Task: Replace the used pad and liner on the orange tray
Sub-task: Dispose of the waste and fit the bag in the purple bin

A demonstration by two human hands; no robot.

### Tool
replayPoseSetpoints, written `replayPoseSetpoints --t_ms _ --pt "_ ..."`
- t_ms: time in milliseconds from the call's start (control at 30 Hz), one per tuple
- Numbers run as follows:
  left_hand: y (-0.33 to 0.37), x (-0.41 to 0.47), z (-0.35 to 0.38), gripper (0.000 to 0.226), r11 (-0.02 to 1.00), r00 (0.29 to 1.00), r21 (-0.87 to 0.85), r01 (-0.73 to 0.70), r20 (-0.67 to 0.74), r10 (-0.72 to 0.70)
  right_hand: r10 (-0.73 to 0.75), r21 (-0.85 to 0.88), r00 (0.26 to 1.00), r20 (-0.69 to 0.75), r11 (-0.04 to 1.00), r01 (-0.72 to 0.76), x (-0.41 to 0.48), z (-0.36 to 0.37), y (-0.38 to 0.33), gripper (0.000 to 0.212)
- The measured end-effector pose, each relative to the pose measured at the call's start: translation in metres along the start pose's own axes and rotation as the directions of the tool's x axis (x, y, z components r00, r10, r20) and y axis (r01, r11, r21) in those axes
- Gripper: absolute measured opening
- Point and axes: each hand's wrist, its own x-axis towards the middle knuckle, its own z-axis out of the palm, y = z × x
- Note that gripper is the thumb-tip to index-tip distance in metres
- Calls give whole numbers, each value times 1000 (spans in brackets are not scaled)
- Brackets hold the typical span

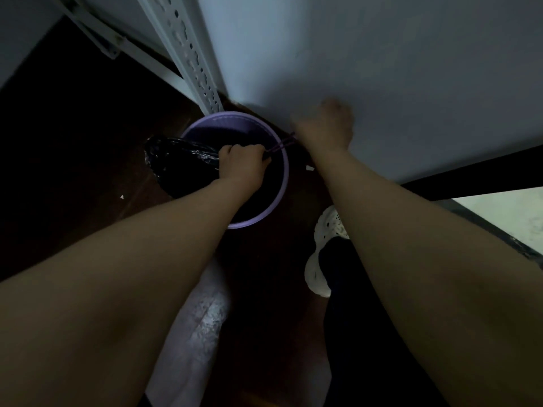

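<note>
A round purple bin point(280, 183) stands on the dark floor in the corner by the wall. A black plastic bag point(179, 160) lies over its left rim and hangs outside it. My left hand point(242, 165) grips the bag's gathered edge above the bin. My right hand point(326, 127), blurred, is beside the bin's right rim and pulls a thin purple drawstring point(283, 143) that runs from the bag. The inside of the bin is too dark to make out. No orange tray or pad is in view.
A white perforated metal upright point(191, 51) and a white wall point(382, 69) stand behind the bin. My white shoe point(318, 259) is on the floor at the right. A pale crumpled sheet point(199, 318) lies below the bin. A dark table edge point(470, 177) crosses the right.
</note>
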Motion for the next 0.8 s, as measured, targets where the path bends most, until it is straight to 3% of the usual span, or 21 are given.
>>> replayPoseSetpoints --t_ms 33,100,133,200,267,333,400,500,567,633,700,800 --pt "0 0 0 32 1000 1000 -8 -6 0 6 -215 -174 976 -38 963 205 -6 0 -4 55" --pt "-1 2 -1 37 998 999 -58 -33 -14 32 -497 -240 859 121 825 511 -19 1 -14 60" --pt "-2 2 -2 43 995 998 -84 -58 -40 55 -513 -233 825 239 794 562 -21 6 -18 56" --pt "-6 -4 -10 55 983 992 -150 -107 -86 95 -402 -284 810 427 791 542 -23 16 -19 44" --pt "-19 -11 -14 73 977 990 -178 -115 -107 97 -325 -357 808 491 771 527 -18 24 -15 28" --pt "-36 -19 -17 76 984 989 -177 13 -141 -38 -326 -413 807 493 728 547 -15 26 -13 22" --pt "-54 -24 -21 76 941 930 -241 236 -224 -290 -329 -427 844 424 749 507 -12 29 -13 24" --pt "-74 -24 -31 84 685 699 -487 542 -190 -689 -297 -410 906 301 818 404 -11 33 -15 25" --pt "-97 -19 -27 81 451 586 -620 642 19 -810 -245 -370 930 273 866 337 -10 36 -18 30" --pt "-114 -18 -21 56 264 589 -736 623 219 -778 -211 -328 945 250 900 287 -10 37 -22 32" --pt "-121 -19 -15 26 230 640 -791 568 247 -728 -197 -297 949 245 917 267 -11 40 -25 32" --pt "-118 -19 -21 35 169 670 -829 533 291 -683 -189 -271 949 251 928 256 -15 43 -30 26"
